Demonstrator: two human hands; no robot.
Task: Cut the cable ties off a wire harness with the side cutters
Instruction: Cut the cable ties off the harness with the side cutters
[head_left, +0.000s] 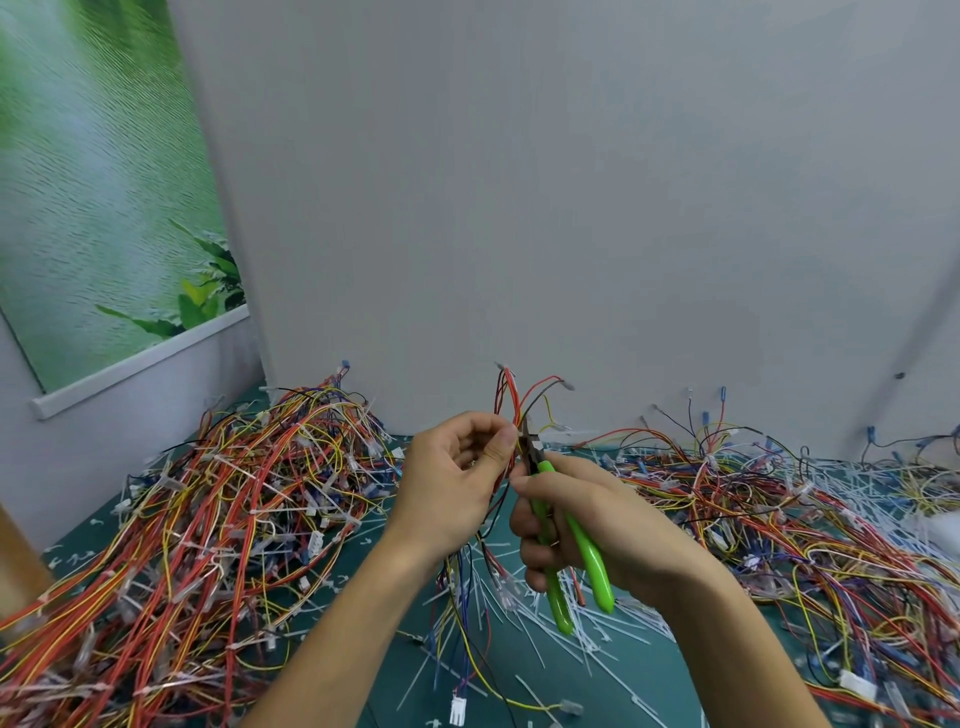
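While left grip (453, 480) pinches wire harness (511, 401), right grip (597, 519) clamps side cutters (590, 557), blades at harness

Even soft light, no hard shadows; wide-angle bend at edges, slight blur.

green poster (104, 182), grey wall (571, 182)

Two hands (452, 483) (597, 519), one side cutters (589, 558), one held harness (511, 400) — two heaps (234, 493) (779, 519).
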